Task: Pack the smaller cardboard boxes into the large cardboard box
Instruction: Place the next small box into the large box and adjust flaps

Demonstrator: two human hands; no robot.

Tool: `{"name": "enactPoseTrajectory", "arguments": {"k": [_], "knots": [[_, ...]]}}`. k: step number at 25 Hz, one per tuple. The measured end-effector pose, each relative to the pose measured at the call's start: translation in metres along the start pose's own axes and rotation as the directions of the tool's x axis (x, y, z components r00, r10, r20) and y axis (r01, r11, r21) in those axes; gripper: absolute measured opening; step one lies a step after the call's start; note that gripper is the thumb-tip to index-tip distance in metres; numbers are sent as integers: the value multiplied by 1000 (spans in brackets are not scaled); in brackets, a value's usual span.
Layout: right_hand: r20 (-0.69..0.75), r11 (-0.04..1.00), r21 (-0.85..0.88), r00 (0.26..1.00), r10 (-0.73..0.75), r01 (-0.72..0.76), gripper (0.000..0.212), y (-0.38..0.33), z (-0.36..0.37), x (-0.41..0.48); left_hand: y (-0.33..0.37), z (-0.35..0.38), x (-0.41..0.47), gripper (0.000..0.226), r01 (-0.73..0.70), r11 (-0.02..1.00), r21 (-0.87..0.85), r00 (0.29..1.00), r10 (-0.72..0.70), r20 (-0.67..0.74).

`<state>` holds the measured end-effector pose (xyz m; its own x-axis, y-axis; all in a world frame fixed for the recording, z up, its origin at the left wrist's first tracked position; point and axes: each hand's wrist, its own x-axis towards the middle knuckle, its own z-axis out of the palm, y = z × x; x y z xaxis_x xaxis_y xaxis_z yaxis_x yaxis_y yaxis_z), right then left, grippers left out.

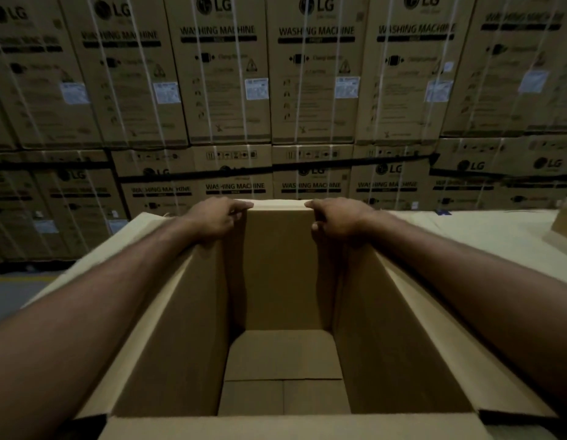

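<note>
1. where the two bare arms reach forward, the left hand [217, 217] and right hand [337, 217] grip the top corners of a smaller cardboard box [280, 268], one hand at each corner.
2. left hand: fingers curled over the box's top left edge, closed on the cardboard.
3. right hand: fingers curled over the top right edge, thumb pressed on the near face, closed on the cardboard.
4. smaller cardboard box: plain brown, upright, tall and narrow; its lower part is inside the large cardboard box [168, 328], against the far end, and its top edge stands above the rim.
5. large cardboard box: open at the top, side flaps folded outward left and right, near flap along the lower edge of the view; the floor of the box is visible on the near side of the smaller box, with a seam across it.
6. surface to the right: a pale flat cardboard-coloured top [485, 236], with the corner of another box [566, 223] at the far right edge.
7. background: stacked cartons [313, 74] printed "lg washing machine", strapped with white bands, two tiers visible, dimly lit.
8. floor [12, 290]: grey, seen at lower left.
</note>
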<state>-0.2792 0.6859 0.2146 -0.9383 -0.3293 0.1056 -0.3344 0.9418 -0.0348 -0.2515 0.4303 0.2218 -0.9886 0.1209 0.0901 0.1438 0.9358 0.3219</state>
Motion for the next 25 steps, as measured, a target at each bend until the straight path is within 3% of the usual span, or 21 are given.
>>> {"name": "enactPoseTrajectory", "arguments": {"k": [4,7,9,16,21,25], "knots": [[-125,995,-34,988,85,-90,67,-4,-13,-31,4,-17,-33,60,-24,999,-47,999,27,45],[10,964,69,967,256,-256,90,-4,-17,-82,-2,-29,-73,78,-18,977,213,975,-31,221],[75,951,55,951,301,-305,95,-8,-12,-123,-10,-30,-99,82,-4,975,220,964,-55,260],[1,915,216,937,349,-341,79,-33,-17,-208,-16,-11,-137,46,15,996,92,997,-21,69],[-107,894,322,926,361,-311,57,-48,-30,-239,4,-20,-182,49,2,1000,12,998,-2,-59],[-155,870,452,943,294,-197,42,-46,-33,-294,60,-28,-263,44,-131,962,-241,984,97,-149]]}}
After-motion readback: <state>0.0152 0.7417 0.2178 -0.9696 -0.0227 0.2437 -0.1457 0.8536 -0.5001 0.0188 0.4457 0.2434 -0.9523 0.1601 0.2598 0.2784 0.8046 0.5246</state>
